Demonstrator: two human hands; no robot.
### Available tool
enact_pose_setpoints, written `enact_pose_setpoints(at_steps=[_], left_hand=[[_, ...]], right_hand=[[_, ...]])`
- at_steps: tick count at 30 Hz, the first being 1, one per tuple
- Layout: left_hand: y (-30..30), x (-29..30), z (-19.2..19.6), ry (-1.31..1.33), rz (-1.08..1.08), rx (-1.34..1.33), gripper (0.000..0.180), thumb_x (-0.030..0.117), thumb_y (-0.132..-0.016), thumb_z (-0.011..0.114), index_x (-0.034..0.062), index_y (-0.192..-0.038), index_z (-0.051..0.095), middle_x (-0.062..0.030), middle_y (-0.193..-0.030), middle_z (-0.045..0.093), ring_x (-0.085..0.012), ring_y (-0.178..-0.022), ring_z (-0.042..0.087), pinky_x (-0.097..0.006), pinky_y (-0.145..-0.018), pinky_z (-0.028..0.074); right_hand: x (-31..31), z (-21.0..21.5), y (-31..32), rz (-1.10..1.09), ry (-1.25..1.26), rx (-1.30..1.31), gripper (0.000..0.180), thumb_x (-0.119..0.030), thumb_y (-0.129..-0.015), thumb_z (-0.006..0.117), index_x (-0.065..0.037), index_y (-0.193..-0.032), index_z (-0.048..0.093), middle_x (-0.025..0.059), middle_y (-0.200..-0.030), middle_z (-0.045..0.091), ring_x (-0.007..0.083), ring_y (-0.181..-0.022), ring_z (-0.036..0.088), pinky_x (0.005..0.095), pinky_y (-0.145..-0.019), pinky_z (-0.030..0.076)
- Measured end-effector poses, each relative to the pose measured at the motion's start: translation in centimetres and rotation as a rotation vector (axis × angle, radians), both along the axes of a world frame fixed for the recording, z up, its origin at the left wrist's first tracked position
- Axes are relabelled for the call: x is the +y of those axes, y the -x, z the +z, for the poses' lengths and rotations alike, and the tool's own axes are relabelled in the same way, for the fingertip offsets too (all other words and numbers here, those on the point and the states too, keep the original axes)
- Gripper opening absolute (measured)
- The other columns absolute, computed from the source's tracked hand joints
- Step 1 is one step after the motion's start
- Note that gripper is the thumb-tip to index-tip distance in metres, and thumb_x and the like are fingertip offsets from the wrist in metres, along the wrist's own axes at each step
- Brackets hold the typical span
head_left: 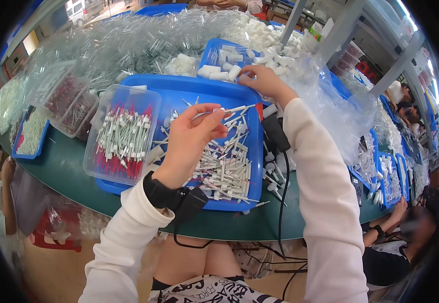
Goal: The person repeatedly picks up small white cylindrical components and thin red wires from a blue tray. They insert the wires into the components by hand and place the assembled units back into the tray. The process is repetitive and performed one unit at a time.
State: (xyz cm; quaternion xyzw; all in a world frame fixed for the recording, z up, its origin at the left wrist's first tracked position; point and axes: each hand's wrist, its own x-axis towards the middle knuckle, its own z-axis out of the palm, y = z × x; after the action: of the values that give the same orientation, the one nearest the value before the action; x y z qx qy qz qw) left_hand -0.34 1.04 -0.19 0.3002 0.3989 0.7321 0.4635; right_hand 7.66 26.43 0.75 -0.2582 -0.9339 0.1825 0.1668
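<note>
1. Your left hand point(191, 139), raised close to the camera, pinches a thin white stick point(241, 108), thumb and fingers pressed together around one end; the stick points right, held above the large blue tray point(171, 87).
2. Your right hand point(269, 83) reaches over the tray's far edge, thumb and forefinger curled beside the white caps point(219, 76) at a small blue tray point(208, 55); whether they grip a cap, you cannot tell from this view.
3. Below your left hand, many loose sticks point(224, 179) lie crossed over one another in the large blue tray.
4. On that tray's left part sits a clear tub point(155, 98), filled with white and red sticks point(123, 135).
5. You wear a black wristband point(155, 191) on your left wrist; near your right wrist is a black box point(275, 132), its black cable point(286, 192) running down past the edge of the green table point(250, 231).
6. Farther left, clear containers point(63, 103) stand beside another blue tray point(26, 155) of small pale pieces.
7. Beyond your hands, a heap of clear tubes point(128, 48) spreads leftward; a clear plastic bag point(325, 96) lies to your right.
8. At far right, a co-worker's hand point(400, 208) is near more blue trays point(392, 202).
</note>
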Motion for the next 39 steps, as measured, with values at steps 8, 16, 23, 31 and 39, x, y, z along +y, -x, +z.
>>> enact_pose_setpoints(at_steps=[8,16,23,31,39], left_hand=[[0.2,0.2,-0.3,-0.038,0.000,-0.032,0.025,0.013,-0.086,0.057,-0.0023,-0.105,0.050,-0.0135,-0.101,0.058,-0.0137,-0.078,0.056,-0.027,-0.074,0.048],[0.8,0.7,-0.9,-0.142,0.208,0.014,0.022,0.006,-0.083,0.059,-0.0019,-0.103,0.052,-0.0112,-0.102,0.057,-0.0139,-0.085,0.056,-0.028,-0.077,0.049],[0.8,0.1,-0.2,-0.192,0.254,0.150,0.027,0.004,-0.084,0.058,-0.0020,-0.109,0.050,-0.0112,-0.107,0.052,-0.0150,-0.091,0.054,-0.031,-0.084,0.046],[0.7,0.2,-0.5,-0.192,0.122,0.272,0.024,-0.001,-0.077,0.063,-0.0027,-0.101,0.057,-0.0101,-0.100,0.061,-0.0131,-0.089,0.058,-0.024,-0.077,0.047],[0.0,-0.3,0.0,-0.160,0.077,0.390,0.023,-0.006,-0.075,0.062,-0.0026,-0.098,0.059,-0.0108,-0.100,0.061,-0.0134,-0.087,0.060,-0.025,-0.077,0.049]], right_hand=[[0.2,0.5,1.5,-0.003,0.006,-0.143,0.038,-0.027,-0.064,0.070,-0.017,-0.100,0.066,0.0166,-0.095,0.063,0.0309,-0.090,0.060,0.0344,-0.081,0.046],[-4.7,2.3,-3.1,-0.121,-0.444,0.156,0.022,-0.003,-0.069,0.058,-0.008,-0.090,0.062,0.0157,-0.080,0.055,0.0346,-0.078,0.055,0.0382,-0.073,0.044],[-17.4,2.0,-7.6,-0.042,-0.082,0.028,0.021,-0.003,-0.072,0.060,-0.003,-0.093,0.057,0.0186,-0.083,0.059,0.0364,-0.078,0.058,0.0406,-0.068,0.047],[-16.5,0.1,-8.7,-0.057,0.527,0.528,0.023,-0.009,-0.074,0.069,-0.001,-0.092,0.057,0.0090,-0.079,0.063,0.0120,-0.073,0.060,0.0228,-0.066,0.046],[-16.1,-0.7,-9.7,0.023,0.429,0.652,0.029,-0.005,-0.074,0.069,-0.001,-0.103,0.062,0.0039,-0.091,0.062,0.0100,-0.081,0.058,0.0207,-0.069,0.046]])
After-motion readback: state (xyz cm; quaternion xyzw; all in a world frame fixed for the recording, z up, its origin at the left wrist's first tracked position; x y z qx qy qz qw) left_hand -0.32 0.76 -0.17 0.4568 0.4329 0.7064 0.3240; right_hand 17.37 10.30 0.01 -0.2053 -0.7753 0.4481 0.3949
